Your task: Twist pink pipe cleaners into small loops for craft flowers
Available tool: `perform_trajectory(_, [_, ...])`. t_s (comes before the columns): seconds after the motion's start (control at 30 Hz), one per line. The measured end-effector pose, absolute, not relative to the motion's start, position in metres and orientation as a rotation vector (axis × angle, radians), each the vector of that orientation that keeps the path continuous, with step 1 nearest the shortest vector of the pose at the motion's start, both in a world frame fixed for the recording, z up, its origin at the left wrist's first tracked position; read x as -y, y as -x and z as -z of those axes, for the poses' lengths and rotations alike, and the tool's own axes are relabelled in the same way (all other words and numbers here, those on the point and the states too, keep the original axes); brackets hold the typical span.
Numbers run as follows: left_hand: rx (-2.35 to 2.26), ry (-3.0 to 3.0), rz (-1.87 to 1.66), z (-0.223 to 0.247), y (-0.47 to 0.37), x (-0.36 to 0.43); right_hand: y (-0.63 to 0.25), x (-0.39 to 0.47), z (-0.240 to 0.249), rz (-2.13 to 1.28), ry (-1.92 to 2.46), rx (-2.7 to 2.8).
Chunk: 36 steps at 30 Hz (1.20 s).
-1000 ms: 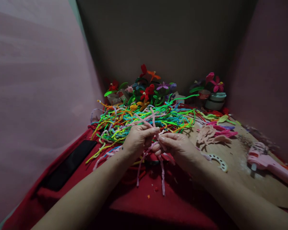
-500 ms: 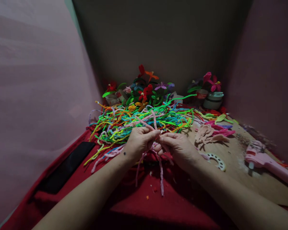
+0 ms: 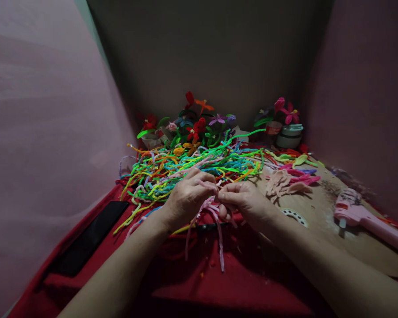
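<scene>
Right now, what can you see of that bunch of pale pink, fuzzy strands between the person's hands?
The bunch of pale pink, fuzzy strands looks soft and thin, like pipe cleaners. It is held at the fingertips of the left hand and the right hand, which hide much of its upper part. Below, loose ends splay and droop; the two longest hang before the dark red cloth, the right-hand one reaching lower. Whether the strands are joined inside the grip cannot be seen.

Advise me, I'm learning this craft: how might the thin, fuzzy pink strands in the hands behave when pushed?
The thin, fuzzy pink strands are probably light, being slender. They likely flex yet hold some shape: free ends arch, then droop. Fuzzy surfaces suggest little slipping.
</scene>
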State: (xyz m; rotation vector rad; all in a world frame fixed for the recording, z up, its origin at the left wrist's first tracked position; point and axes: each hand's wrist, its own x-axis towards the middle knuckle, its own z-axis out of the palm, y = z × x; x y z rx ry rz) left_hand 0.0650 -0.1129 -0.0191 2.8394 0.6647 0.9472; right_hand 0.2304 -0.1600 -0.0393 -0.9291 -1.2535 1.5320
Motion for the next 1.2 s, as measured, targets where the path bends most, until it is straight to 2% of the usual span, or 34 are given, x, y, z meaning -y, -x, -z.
perform_trajectory(0.1, [-0.641,-2.775,-0.730,0.010,-0.062,0.120,-0.231,0.163,0.035,-1.488,1.020,1.402])
perform_trajectory(0.17, [-0.688,-2.636,-0.684,0.005,-0.061,0.126,-0.231,0.165,0.034,-1.344,1.108,1.547])
perform_trajectory(0.23, [-0.798,-2.400,-0.638,0.002,-0.061,0.130,-0.229,0.168,0.036,-0.994,1.178,1.753])
perform_trajectory(0.37, [-0.921,-1.651,-0.491,0.005,-0.064,0.129,-0.224,0.175,0.047,-0.037,1.112,2.063])
perform_trajectory(0.47, [-0.811,-1.165,-0.391,0.011,-0.067,0.124,-0.223,0.178,0.051,0.304,0.969,2.070])
perform_trajectory(0.57, [-0.784,-1.097,-0.419,0.012,-0.068,0.124,-0.224,0.178,0.046,0.067,0.984,1.950])
perform_trajectory(0.73, [-0.841,-1.571,-0.829,0.001,-0.065,0.129,-0.227,0.176,0.030,-0.904,1.020,1.576])
perform_trajectory(0.87, [-0.684,-2.034,-1.005,-0.005,-0.063,0.132,-0.227,0.175,0.025,-1.202,0.944,1.441])
perform_trajectory(0.97, [-0.659,-2.134,-0.974,-0.004,-0.065,0.134,-0.225,0.178,0.025,-1.175,0.955,1.503])
perform_trajectory(1.13, [-0.823,-1.824,-0.670,0.006,-0.069,0.136,-0.223,0.183,0.035,-0.562,1.053,1.753])
perform_trajectory(1.2, [-0.845,-1.803,-0.633,0.007,-0.069,0.136,-0.223,0.182,0.038,-0.448,1.074,1.781])
